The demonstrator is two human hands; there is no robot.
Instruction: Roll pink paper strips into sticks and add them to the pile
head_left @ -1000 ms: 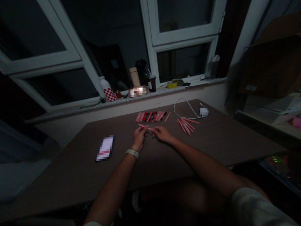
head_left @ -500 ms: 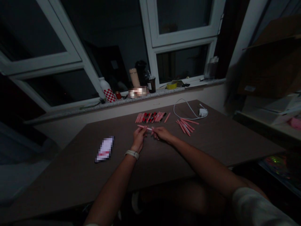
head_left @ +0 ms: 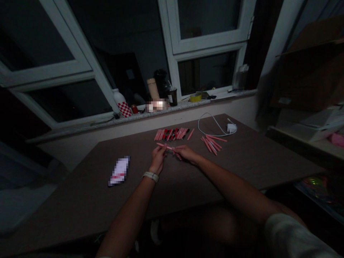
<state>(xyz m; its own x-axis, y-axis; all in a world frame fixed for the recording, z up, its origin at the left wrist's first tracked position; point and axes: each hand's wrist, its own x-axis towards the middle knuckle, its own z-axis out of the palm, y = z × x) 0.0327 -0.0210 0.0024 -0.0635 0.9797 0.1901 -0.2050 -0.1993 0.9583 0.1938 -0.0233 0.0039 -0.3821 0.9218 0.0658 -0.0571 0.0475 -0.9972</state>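
A pink pen is held between my two hands, just above the table. My left hand, with a pale watch on its wrist, pinches it on the left, and the pen's end pokes out past the fingers. On the right side, my right hand grips the pen's other end with closed fingertips. Behind the hands lies a row of pink, red and black pens, with a single pink pen at its right. A loose pile of pink pens sits to the right of my right hand.
A phone-like object, blurred out, lies on the table at left. A white charger with a looped cable is at the back right. On the windowsill stand a checkered bottle, a beige flask and yellow tape.
My right hand has closed in slightly toward my left along the pen, and the whitish stretch between them now shows pink. The pens on the table have not moved.
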